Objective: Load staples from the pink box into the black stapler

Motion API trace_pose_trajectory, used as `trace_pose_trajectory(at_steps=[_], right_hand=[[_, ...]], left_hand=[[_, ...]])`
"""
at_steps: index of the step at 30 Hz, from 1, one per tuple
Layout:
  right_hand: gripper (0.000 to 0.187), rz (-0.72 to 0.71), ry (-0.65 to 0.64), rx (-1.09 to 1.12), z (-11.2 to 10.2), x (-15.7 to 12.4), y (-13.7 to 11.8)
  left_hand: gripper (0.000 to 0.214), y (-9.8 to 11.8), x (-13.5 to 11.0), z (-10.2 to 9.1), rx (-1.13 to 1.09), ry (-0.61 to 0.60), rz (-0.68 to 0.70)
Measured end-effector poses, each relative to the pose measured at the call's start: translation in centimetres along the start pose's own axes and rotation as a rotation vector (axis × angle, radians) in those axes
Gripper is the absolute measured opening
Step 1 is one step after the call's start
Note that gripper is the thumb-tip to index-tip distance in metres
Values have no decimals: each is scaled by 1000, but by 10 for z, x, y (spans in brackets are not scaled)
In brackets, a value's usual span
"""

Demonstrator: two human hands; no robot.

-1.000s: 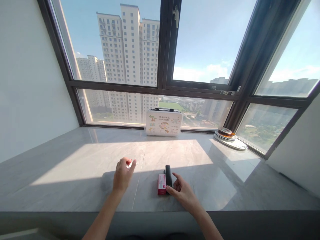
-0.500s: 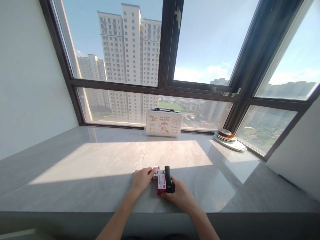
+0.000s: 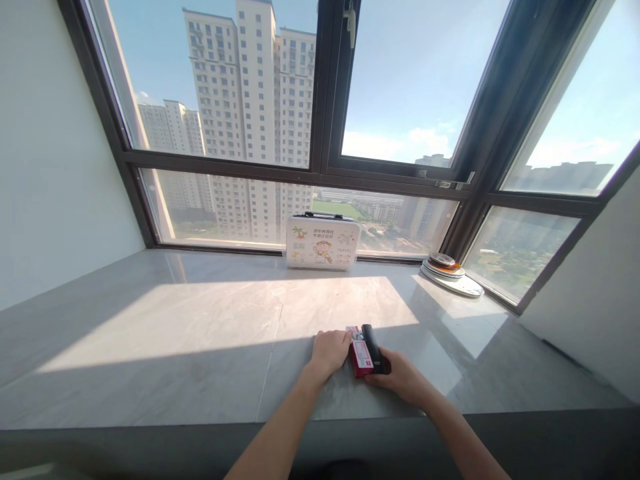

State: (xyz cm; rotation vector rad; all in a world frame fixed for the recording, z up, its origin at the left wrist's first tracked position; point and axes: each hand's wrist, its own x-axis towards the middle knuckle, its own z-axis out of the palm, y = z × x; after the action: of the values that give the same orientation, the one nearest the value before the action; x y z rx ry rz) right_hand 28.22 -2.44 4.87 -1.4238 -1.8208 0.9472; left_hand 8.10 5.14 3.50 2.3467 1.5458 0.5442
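On the grey marble-look ledge (image 3: 190,387), a black stapler (image 3: 371,348) lies alongside a red and white box (image 3: 362,355). At their far end is a smaller red and white box (image 3: 354,331), partly covered by my fingers. My left hand (image 3: 331,351) is closed against the left side of the boxes, thumb and fingers at the small one. From the right, my right hand (image 3: 400,375) grips the stapler and the red and white box together, its thumb at the box's near end. Most of its fingers are hidden behind the stapler.
A white case with cartoon prints (image 3: 323,243) stands upright against the window. A stack of plates and lids (image 3: 450,275) sits in the right window corner. The ledge's front edge (image 3: 175,427) runs below my forearms, and dark window frames (image 3: 220,165) rise behind.
Both hands have moved right along the ledge with the stapler and boxes, away from the tile seam. The small box now sits closer to the larger one. The view has shifted slightly.
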Motion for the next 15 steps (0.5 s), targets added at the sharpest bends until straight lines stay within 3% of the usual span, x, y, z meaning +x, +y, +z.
trace_pose_trajectory(at_steps=[5, 9, 12, 15], right_hand=[[62, 65, -72, 39, -75, -16, 56], [69, 127, -42, 34, -112, -26, 78], [70, 154, -25, -3, -123, -27, 80], [82, 180, 24, -28, -129, -31, 85]], left_hand=[[60, 73, 43, 40, 3, -77, 57], [55, 116, 67, 59, -18, -118, 81], [41, 132, 75, 66, -40, -148, 85], [34, 127, 78, 67, -67, -160, 64]])
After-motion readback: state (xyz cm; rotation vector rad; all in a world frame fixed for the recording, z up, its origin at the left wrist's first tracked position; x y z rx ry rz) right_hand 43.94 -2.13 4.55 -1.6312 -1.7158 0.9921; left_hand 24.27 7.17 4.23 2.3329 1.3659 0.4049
